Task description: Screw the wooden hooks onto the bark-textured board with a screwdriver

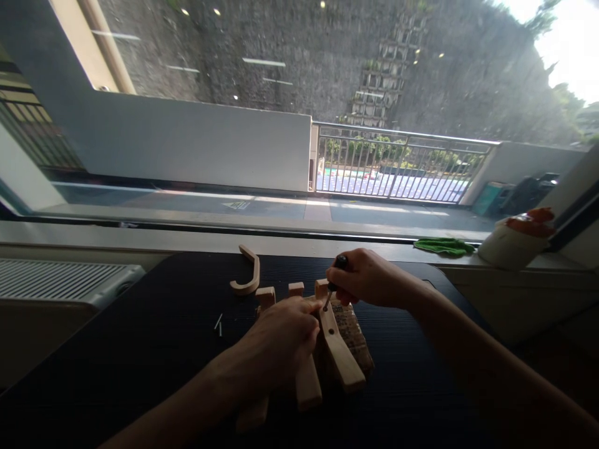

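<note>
My right hand [369,277] is closed around the dark handle of a screwdriver [340,264]. Its thin shaft points down into the upper hole of a curved wooden hook [344,358]; a second hole shows lower on that piece. My left hand [281,330] is closed, with fingertips against the hook's left edge, close to the screwdriver tip. Whether a screw sits there is too small to tell. Beneath the hook lies a brown wooden block or board [353,330]. Another wooden hook [309,383] is partly covered by my left hand, and a further one [253,411] lies in shadow.
A loose J-shaped wooden hook [255,274] lies on the dark table [163,337] at the back. Two screws [219,325] rest left of my hand. On the windowsill are a green cloth [444,246] and a white pot [512,246]. A radiator [70,280] stands left.
</note>
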Demonstrator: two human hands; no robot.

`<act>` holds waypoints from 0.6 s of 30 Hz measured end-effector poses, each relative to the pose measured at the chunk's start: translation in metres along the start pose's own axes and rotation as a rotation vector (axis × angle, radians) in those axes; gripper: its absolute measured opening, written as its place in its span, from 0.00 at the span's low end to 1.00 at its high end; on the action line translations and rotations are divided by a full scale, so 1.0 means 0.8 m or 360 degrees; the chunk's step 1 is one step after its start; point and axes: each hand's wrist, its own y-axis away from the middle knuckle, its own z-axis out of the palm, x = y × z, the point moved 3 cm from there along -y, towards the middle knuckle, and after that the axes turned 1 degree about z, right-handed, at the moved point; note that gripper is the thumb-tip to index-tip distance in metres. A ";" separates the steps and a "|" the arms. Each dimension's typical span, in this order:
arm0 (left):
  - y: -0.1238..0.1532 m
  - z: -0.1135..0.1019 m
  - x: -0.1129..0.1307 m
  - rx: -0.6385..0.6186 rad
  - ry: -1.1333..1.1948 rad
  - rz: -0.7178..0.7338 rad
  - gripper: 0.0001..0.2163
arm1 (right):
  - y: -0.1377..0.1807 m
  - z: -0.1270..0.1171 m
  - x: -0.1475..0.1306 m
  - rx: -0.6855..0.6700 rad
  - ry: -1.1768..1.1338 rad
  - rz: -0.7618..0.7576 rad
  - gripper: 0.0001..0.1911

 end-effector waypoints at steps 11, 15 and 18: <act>0.001 0.010 -0.010 0.0015 -0.0094 0.0074 0.13 | -0.017 0.006 -0.021 -0.0015 0.0168 -0.0005 0.17; 0.001 0.009 -0.008 0.0011 -0.0150 0.0122 0.15 | -0.021 0.009 -0.020 0.0003 0.0219 -0.0025 0.16; 0.002 0.009 -0.008 0.0001 -0.0141 0.0122 0.15 | -0.022 0.012 -0.017 -0.0020 0.0192 -0.0022 0.16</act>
